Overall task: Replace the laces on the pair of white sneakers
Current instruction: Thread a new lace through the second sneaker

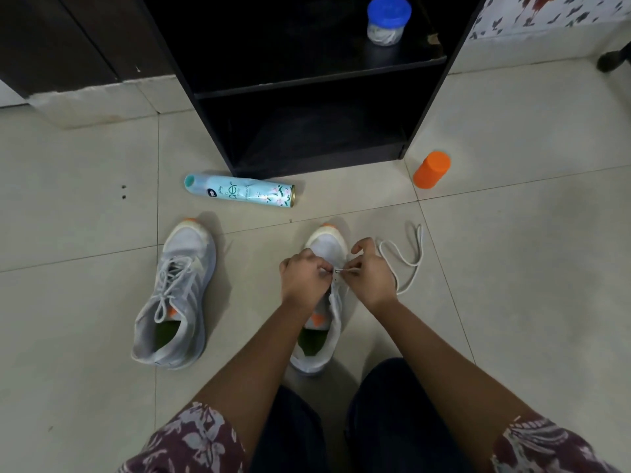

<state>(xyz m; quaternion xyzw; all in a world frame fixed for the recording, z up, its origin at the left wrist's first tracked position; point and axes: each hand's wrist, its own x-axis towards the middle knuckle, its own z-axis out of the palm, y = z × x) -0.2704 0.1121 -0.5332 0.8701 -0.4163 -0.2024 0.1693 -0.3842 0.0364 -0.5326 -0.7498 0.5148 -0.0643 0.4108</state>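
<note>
Two white sneakers with orange toe tips stand on the tiled floor. The left sneaker (174, 295) is fully laced and untouched. The right sneaker (324, 247) sits between my arms with its tongue exposed. My left hand (302, 274) pinches the sneaker's upper at the front eyelets. My right hand (370, 271) pinches the tip of a white lace (406, 257) right at those eyelets. The rest of the lace loops loosely over the floor to the right of the shoe. Both hands nearly touch over the shoe.
A light-blue spray can (240, 195) lies on its side beyond the shoes. A black open shelf unit (307, 90) stands behind it, holding a blue-lidded jar (388, 20). An orange cylinder (432, 170) stands on the floor to the right. My knees are at the bottom.
</note>
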